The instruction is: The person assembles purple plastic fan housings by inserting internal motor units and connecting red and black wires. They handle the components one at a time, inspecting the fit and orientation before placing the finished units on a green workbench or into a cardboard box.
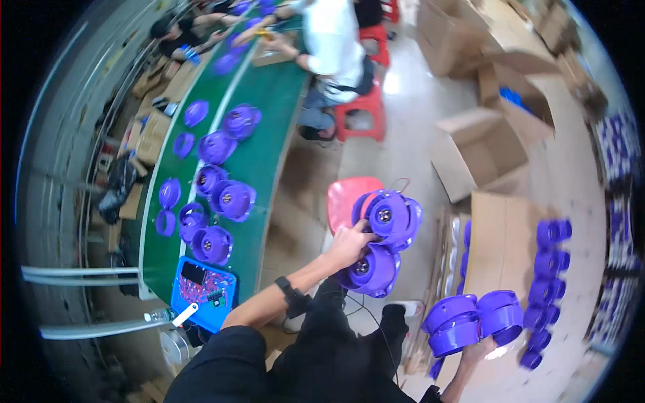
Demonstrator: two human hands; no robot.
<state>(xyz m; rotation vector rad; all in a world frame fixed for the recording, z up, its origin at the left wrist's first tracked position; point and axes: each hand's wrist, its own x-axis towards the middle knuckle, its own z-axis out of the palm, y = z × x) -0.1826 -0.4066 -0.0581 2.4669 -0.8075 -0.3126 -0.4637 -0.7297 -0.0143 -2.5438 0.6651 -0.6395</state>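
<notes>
My left hand (351,243) is closed on a pair of round purple plastic housings (381,272), one above the other. Dark centres with small metal parts show inside them, and a thin wire sticks up from the upper one. Lower right, my right hand (478,349) grips a cluster of purple ring-shaped housings (451,326) from below, beside a large cardboard box. My right fingers are partly hidden under the housings. A red stool (339,201) stands just behind the housings in my left hand.
On the green conveyor table (272,144) at left lie several purple housings (232,199) and a blue tray (225,312) of small parts. Open cardboard boxes (450,161) stand at right. Stacked purple housings (545,292) line the far right. A person in white (332,40) works farther up.
</notes>
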